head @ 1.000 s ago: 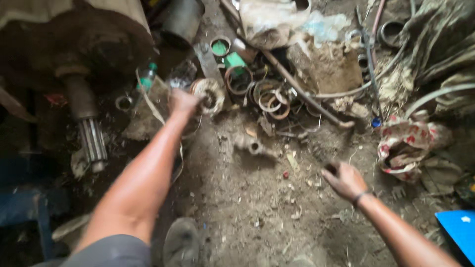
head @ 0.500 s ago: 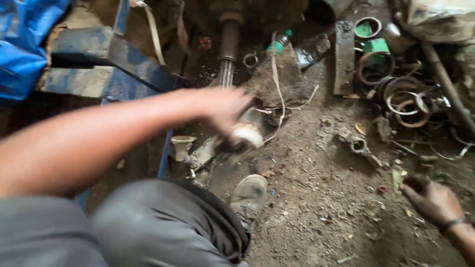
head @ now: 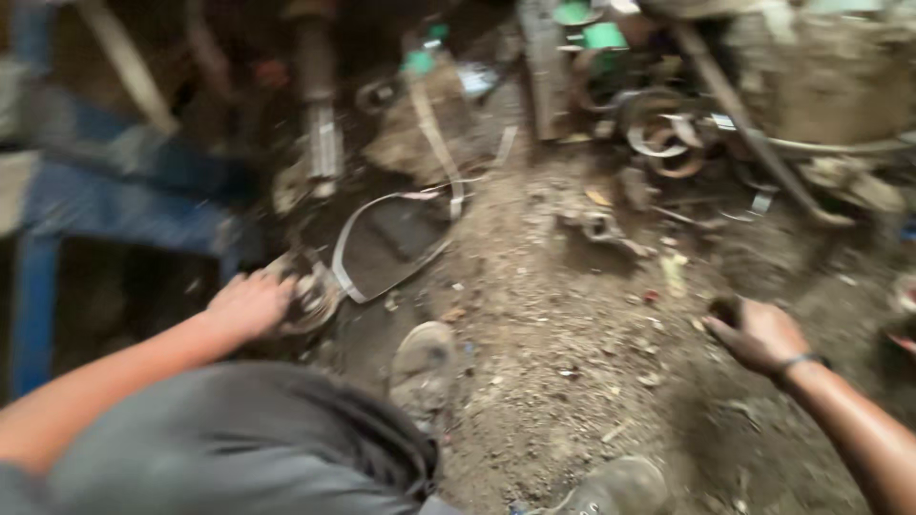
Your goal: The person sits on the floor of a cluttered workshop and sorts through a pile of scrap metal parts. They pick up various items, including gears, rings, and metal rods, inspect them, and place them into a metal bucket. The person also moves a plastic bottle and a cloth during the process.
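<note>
shaft: splined metal shaft, upper centre-left, upright
frame: blue metal frame, left side
rings: loose metal rings, upper right
shoe: dusty shoe, lower centre on dirt ground

The round metal part is a dirty, disc-like piece, grey and brownish with grime, its outline smeared by motion blur so that finer detail cannot be told. It sits low on the dirt ground, just left of the thin curved metal band that loops over a dark patch of earth, and its edge seems to touch that band. The left hand rests against its left side, fingers laid on its rim. Relative to the band, the part lies at the lower left end, nearer the person's grey-clad knee; the worn shoe is below and right of it.

The small dark object is a dull, blackish lump, well to the right of the band, gripped in the right hand just above the ground; its shape is unclear.
</note>
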